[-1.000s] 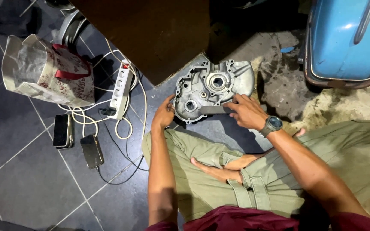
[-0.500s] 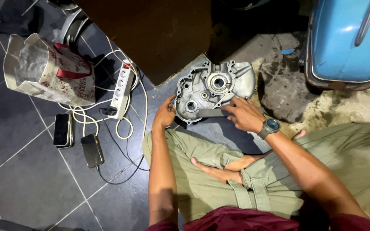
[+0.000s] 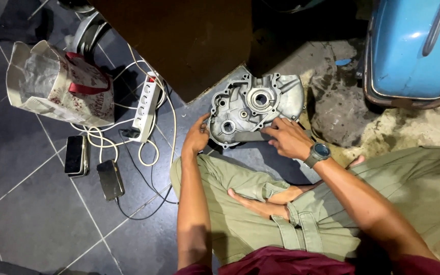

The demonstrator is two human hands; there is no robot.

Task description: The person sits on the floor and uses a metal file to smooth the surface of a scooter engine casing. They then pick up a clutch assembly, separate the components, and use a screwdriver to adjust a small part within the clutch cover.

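A grey cast metal engine casing [image 3: 254, 105] with round bores lies on the floor in front of my crossed legs. My left hand [image 3: 197, 135] grips its lower left edge. My right hand [image 3: 287, 137], with a watch on the wrist, presses a flat grey strip [image 3: 250, 136] against the casing's lower rim.
A white power strip [image 3: 145, 105] with tangled white cables lies left of the casing. Two phones [image 3: 74, 155] [image 3: 110, 179] rest on the dark tiles. A crumpled bag [image 3: 57, 86] sits at far left. A brown panel [image 3: 189, 40] stands behind, a blue vehicle body [image 3: 416, 46] at top right.
Both hands stay on the casing; the right hand has shifted very slightly along the lower rim. Nothing else has visibly moved.
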